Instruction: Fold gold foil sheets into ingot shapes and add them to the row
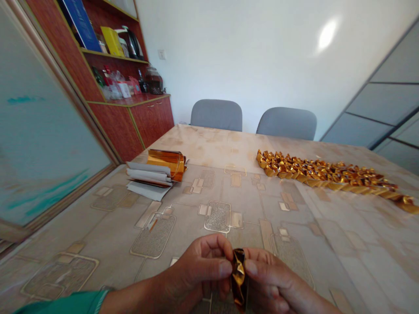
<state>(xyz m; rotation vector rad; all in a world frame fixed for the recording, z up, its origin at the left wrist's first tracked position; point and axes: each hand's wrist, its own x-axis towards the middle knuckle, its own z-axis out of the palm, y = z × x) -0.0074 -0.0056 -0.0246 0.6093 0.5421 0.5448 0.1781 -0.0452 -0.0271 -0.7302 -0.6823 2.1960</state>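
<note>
A small folded piece of shiny gold foil paper point(239, 279) stands upright between my two hands, low in the middle of the view. My left hand point(204, 268) pinches its left edge between thumb and fingers. From the other side, my right hand point(273, 277) grips the right edge with thumb and forefinger. The gold piece is creased and hollow-looking along its length; its lower end runs to the bottom of the view. Fingers partly hide both its sides.
Rows of folded gold foil pieces point(317, 170) lie at the right of the patterned table point(196, 144). Gold and grey paper sheets point(157, 172) are stacked at the left. Two grey chairs point(216, 114) stand behind the table, and a red-brown cabinet point(152, 120) at the back left.
</note>
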